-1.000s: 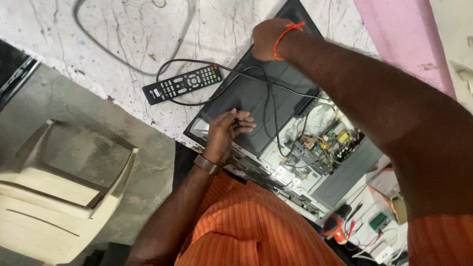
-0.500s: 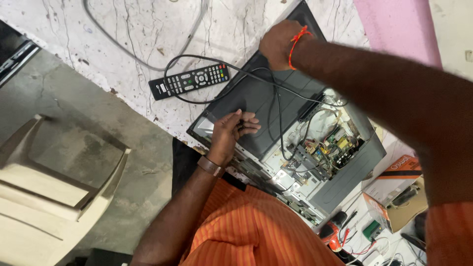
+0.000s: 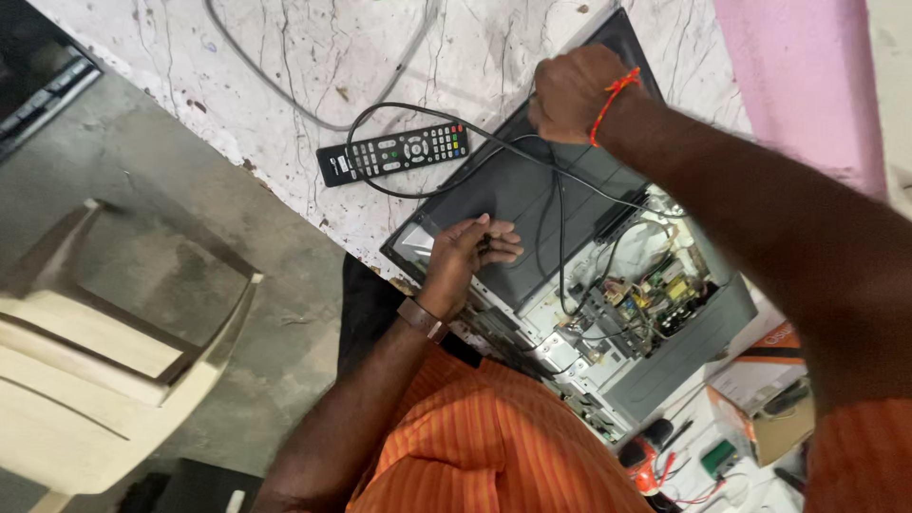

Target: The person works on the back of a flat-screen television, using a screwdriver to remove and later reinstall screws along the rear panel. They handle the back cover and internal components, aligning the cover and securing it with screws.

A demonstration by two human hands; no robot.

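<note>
Dark grey plastic back cover (image 3: 518,204) of a flat-screen TV lay face-down on the marble-look worktop (image 3: 285,57), partly slid off the chassis so the circuit boards (image 3: 646,290) & wiring showed at the lower-right end. The set sat at an angle, w/ its near corner by the table edge, close to the person's body, prob. so both hands could reach across it.

Left hand (image 3: 470,252) rested on the cover near that corner, fingers curled loosely, thumb against fingertips; looked like it pinched sth small, but couldn't tell what. The hold seemed to steady the panel from the near side. Right hand (image 3: 570,90) was at the far top edge of the cover, closed in a fist-like grip over the rim, red thread at the wrist; what exactly it clutched was hidden under the fingers. The two hands at opposite ends suggested the cover was being braced or shifted.

A thin black cable (image 3: 560,237) ran over the cover down into the boards, looping back round a black remote control (image 3: 394,152) just beside the TV on the worktop. A grey cord (image 3: 304,104) curved further out. Lower right, near the chassis: a cardboard box (image 3: 760,389) & small tools, blurry. Left, on the floor, a cream plastic chair (image 3: 104,370), well apart.
</note>
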